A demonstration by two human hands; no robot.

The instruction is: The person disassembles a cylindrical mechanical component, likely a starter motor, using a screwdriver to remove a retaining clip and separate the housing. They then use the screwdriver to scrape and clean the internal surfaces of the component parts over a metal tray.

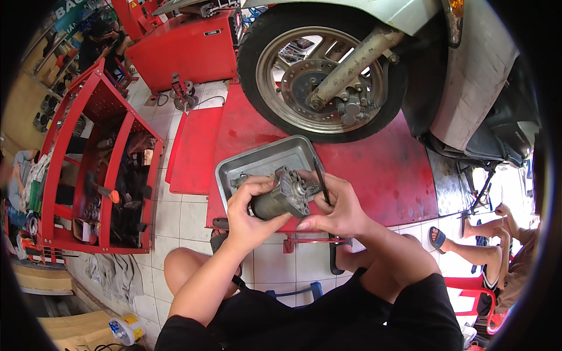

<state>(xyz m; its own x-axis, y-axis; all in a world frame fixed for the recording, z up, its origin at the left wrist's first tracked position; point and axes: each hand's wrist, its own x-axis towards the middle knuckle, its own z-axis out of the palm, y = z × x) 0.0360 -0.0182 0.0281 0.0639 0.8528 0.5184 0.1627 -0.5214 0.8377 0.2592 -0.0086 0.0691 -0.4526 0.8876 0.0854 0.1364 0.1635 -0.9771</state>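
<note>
Two hands (252, 213) (336, 207), one starter motor (280, 196)

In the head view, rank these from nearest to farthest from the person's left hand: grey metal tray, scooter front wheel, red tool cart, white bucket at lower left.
From the left hand:
1. Grey metal tray, just above it.
2. Red tool cart, to its left.
3. Scooter front wheel, above, and white bucket, lower left: too close to call.
</note>
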